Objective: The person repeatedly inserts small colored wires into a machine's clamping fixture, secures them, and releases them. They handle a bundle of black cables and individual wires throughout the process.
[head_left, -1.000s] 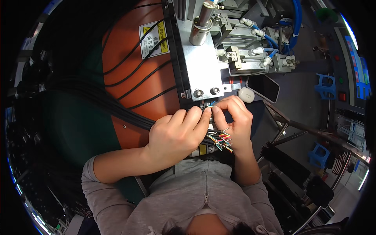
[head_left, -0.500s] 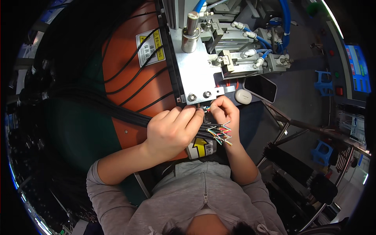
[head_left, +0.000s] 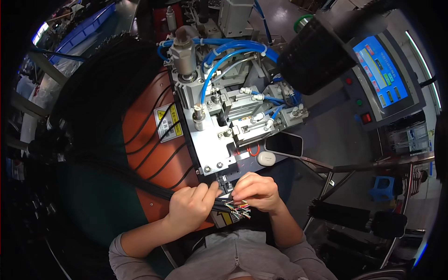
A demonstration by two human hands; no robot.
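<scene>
My left hand (head_left: 190, 207) is closed round a bundle of black cables (head_left: 151, 187) that runs in from the left. Beyond its fingers the stripped cable ends fan out into thin coloured wires (head_left: 240, 211). My right hand (head_left: 257, 192) is bent in a pinch just above these wires, its fingertips touching or nearly touching them. Whatever lies inside that pinch is hidden. Just beyond both hands is the front edge of a metal machine plate (head_left: 205, 147), with a small dark fixture (head_left: 225, 183) below it.
Blue air hoses (head_left: 233, 44) and cylinders top the machine. Single black cables cross an orange panel (head_left: 151, 158) at left. A phone (head_left: 283, 144) and a white rounded case (head_left: 266, 158) lie right of the plate. Farther right are a control screen (head_left: 385, 72) and a blue stool (head_left: 382, 188).
The view has shifted, bringing more of the machine and the screen in. My right hand has moved from the plate's edge down to the wire ends. My left hand still grips the cables.
</scene>
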